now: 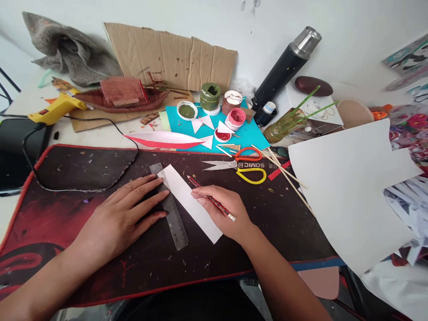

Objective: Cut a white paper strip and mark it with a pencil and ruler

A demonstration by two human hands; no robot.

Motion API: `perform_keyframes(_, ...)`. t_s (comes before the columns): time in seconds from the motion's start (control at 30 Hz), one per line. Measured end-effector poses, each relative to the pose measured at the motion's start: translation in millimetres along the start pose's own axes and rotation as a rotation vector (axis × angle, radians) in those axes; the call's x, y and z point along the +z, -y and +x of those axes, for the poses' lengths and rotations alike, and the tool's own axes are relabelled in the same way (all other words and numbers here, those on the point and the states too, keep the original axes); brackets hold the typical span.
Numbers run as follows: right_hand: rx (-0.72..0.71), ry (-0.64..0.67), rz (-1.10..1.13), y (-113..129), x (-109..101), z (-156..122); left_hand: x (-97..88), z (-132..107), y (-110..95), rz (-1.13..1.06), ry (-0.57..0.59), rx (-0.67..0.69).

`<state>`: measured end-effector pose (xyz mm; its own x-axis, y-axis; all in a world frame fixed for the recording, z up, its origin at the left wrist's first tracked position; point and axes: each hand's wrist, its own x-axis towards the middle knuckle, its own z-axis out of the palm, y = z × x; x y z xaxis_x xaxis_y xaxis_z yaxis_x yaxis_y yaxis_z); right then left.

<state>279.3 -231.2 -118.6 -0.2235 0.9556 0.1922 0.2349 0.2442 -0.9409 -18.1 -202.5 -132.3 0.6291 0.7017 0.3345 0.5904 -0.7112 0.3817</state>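
Observation:
My left hand (129, 211) lies with its fingers spread, the fingertips resting on a clear plastic ruler (174, 218). The ruler slants across the dark mat and overlaps the top left corner of a white paper strip (192, 203). In my right hand (224, 209) is a red and black pencil (216, 201), gripped between thumb and fingers. Its sharpened tip points up and left above the strip; I cannot tell whether it touches the paper. Scissors (236, 165) with one orange and one yellow handle lie with parted blades just beyond my right hand.
Behind the mat (261, 240) stand a red and white paper hull (167, 139), several paint pots (210, 100) and a brown model boat (123, 94). A yellow glue gun (58, 108) trails its cord over the mat's left. Thin sticks (287, 171) and a large white sheet (347, 187) are at right.

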Motion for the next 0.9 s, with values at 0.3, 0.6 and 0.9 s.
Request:
perform_keyframes(0.3,0.006,0.002,-0.002,-0.1,0.0,0.4,0.5,-0.4,0.7,0.020,0.002,0.014)
perform_keyframes(0.6,0.009,-0.001,0.011,0.1,0.1,0.4,1.2,-0.6,1.4,0.052,0.007,0.035)
perform_keyframes(0.9,0.005,-0.022,-0.008,-2.5,1.7,0.6,5.0,-4.2,4.0,0.035,-0.004,0.021)
